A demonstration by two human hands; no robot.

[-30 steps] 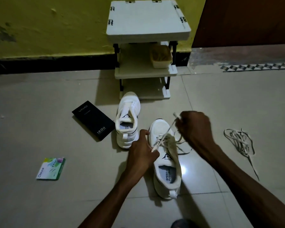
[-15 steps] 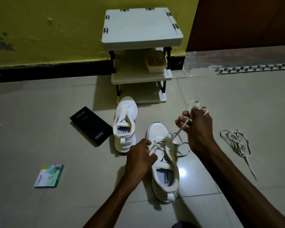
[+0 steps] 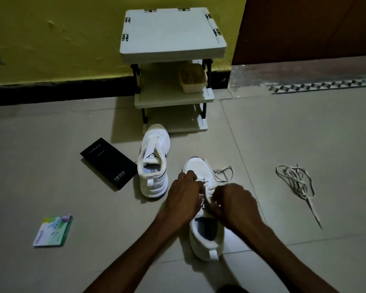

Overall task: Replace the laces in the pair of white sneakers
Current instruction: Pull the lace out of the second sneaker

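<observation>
Grip: right hand pinches lace at the tongue; left hand curls onto near sneaker, knuckles up, both forearms reaching in low. Two sneakers on floor, second sneaker just left. Two laces, spare lace heaped well right. One black box, one green packet.

Your nearer sneaker and farther sneaker are white; the box is black, the packet green-and-white, the wall yellow, the floor strip black-and-white checked.
</observation>
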